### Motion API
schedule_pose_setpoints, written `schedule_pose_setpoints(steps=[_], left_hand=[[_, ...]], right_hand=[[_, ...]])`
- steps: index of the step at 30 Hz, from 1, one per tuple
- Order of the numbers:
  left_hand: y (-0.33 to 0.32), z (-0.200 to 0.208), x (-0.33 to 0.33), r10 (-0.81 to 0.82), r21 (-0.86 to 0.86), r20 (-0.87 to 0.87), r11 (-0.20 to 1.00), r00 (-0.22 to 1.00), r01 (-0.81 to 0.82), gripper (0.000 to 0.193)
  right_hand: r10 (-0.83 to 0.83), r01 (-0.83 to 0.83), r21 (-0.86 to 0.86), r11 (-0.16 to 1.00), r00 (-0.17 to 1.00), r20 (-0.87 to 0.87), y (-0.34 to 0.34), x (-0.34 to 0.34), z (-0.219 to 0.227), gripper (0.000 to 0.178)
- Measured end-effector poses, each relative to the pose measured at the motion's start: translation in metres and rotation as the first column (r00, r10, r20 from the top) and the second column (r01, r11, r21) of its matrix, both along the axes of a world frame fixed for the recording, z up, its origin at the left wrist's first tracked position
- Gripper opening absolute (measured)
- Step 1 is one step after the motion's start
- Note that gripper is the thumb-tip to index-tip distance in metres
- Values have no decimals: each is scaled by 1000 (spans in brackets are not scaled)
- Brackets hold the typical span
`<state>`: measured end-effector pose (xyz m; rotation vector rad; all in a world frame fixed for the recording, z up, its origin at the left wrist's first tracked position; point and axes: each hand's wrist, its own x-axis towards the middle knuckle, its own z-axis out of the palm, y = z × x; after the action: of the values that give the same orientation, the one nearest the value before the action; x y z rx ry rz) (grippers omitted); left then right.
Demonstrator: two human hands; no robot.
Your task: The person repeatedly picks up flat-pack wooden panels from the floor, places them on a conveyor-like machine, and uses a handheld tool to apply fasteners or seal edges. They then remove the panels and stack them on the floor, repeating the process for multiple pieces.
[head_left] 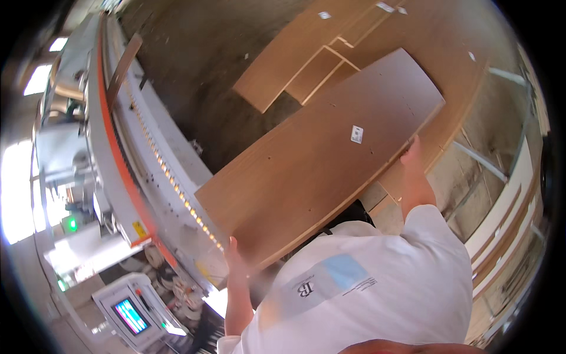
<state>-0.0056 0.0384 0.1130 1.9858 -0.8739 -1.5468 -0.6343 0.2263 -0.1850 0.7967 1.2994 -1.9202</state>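
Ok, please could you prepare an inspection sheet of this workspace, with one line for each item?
Surface: grey machine bed with a row of small yellowish pieces; whether the panel rests on it, cannot tell.
Job's things: brown panel, white label on top.
Clutter: more brown boards beyond the panel; white and brown strips at far right.
Hands: left hand at the panel's near left corner, fingers partly hidden; right hand gripping its near edge.
Cables: too blurred to tell.
Surroundings: lit control screen at lower left; bright window.
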Motion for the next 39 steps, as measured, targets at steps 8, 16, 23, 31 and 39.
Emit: schedule_pose_setpoints(steps=[8,16,23,31,39], left_hand=[[-16,-25,93,330,-81,304,943,894,-321,48],[5,-85,259,258,-156,568,966,782,-206,67],[3,-73,312,204,-209,929,978,307,-18,50],[13,-88,302,100,-235,938,885,331,401,55],[-8,-82,347,140,-298,912,873,385,387,49]], right_hand=[[-8,23,149,989,995,-104,-87,98,54,57],[192,-160,224,961,973,-130,-113,223,151,57],[240,-222,211,952,969,-62,-146,321,172,60],[550,-596,229,769,801,238,-136,398,214,54],[732,-826,83,557,536,421,-140,429,234,59]])
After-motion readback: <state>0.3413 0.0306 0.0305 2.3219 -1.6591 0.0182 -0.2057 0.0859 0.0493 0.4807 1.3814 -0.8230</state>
